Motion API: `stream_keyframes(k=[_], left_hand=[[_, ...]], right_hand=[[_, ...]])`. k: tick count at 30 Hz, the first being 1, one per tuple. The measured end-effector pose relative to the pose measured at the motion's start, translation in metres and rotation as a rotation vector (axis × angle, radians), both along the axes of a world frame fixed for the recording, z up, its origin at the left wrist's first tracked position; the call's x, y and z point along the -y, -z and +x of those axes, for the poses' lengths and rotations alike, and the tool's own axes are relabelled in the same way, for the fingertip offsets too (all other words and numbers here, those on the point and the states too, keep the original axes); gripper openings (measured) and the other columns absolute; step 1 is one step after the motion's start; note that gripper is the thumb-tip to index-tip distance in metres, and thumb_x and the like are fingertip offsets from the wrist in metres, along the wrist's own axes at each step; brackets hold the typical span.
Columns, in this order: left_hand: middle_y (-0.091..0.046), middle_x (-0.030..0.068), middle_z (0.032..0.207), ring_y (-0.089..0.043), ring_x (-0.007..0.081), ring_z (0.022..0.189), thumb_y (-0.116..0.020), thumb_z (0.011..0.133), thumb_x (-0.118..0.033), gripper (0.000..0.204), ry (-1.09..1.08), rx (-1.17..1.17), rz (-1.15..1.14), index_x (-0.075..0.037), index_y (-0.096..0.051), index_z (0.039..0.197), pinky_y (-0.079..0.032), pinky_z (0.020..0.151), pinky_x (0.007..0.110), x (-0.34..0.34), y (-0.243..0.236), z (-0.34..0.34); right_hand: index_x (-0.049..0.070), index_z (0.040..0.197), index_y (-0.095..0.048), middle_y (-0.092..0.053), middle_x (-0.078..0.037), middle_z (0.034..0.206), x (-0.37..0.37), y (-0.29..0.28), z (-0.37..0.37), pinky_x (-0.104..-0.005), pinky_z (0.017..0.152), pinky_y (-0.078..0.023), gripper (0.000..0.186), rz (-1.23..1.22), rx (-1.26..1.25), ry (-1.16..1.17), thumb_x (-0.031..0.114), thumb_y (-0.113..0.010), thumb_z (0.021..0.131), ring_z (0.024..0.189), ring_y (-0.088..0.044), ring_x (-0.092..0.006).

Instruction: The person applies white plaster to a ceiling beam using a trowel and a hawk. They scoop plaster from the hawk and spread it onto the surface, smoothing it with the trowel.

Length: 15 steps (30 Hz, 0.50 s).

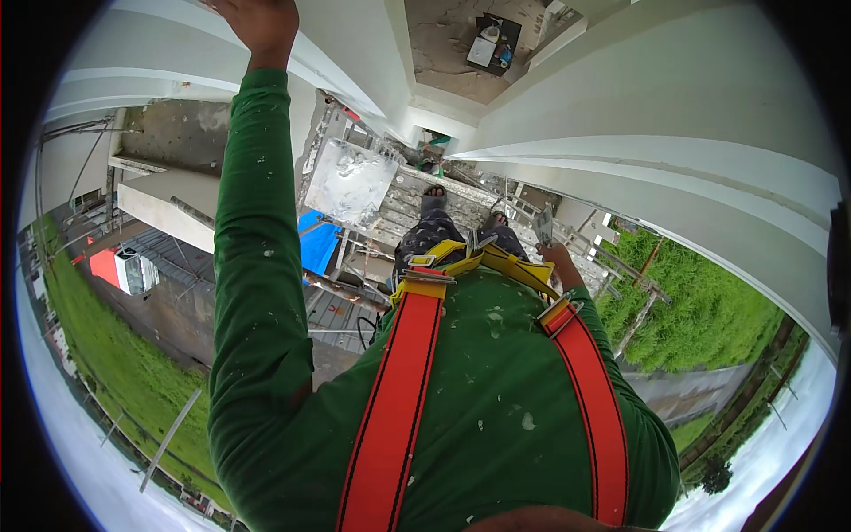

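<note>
My left hand is raised at the top of the view against the white moulded wall, its fingers partly cut off by the frame edge. My right hand is low at my right side, wrapped round the handle of a metal putty knife, blade upward. Below lies a pale square board smeared with white paste. I wear a red and yellow harness over a paint-spattered green shirt.
My feet stand on weathered scaffold planks high up, with metal poles around. A blue sheet, a red and white vehicle and grass are below. A curved wall runs along the right.
</note>
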<state>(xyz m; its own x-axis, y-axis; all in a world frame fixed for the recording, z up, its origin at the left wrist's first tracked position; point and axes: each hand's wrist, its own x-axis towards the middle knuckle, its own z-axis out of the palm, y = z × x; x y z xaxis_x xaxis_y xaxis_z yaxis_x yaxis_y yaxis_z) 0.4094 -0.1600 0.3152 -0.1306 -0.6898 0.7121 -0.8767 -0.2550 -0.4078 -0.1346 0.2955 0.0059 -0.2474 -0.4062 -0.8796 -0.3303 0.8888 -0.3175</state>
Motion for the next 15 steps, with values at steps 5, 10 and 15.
stream_keyframes(k=[5,10,15], left_hand=[[-0.056,0.0345,0.127,-0.051,0.0450,0.124,-0.047,0.098,-0.043,0.063,0.107,-0.865,1.280,0.008,-0.051,0.133,-0.040,0.108,0.044,-0.148,0.260,0.054],[-0.064,0.0265,0.119,-0.058,0.0417,0.116,-0.049,0.094,-0.049,0.056,-0.235,-0.683,2.048,-0.001,-0.067,0.116,-0.045,0.101,0.047,-0.456,0.360,-0.007],[-0.063,0.0306,0.115,-0.061,0.0426,0.109,-0.052,0.091,-0.046,0.053,-0.346,-0.978,1.828,0.001,-0.068,0.109,-0.047,0.097,0.049,-0.498,0.352,-0.048]], right_hand=[[0.001,0.082,-0.064,-0.054,-0.007,0.061,-0.049,-0.007,-0.044,-0.0394,0.045,-0.043,0.035,0.063,-0.035,0.102,0.036,-0.068,0.089,0.048,-0.053,-0.0207],[0.003,0.082,-0.063,-0.054,-0.007,0.061,-0.168,0.004,-0.113,-0.0392,0.045,-0.040,0.030,-0.343,0.034,0.282,0.032,-0.066,0.090,0.049,-0.052,-0.0217],[0.001,0.084,-0.061,-0.056,-0.010,0.062,-0.212,0.016,-0.129,-0.0414,0.045,-0.042,0.030,-0.072,-0.083,0.510,0.031,-0.066,0.091,0.050,-0.057,-0.0246]])
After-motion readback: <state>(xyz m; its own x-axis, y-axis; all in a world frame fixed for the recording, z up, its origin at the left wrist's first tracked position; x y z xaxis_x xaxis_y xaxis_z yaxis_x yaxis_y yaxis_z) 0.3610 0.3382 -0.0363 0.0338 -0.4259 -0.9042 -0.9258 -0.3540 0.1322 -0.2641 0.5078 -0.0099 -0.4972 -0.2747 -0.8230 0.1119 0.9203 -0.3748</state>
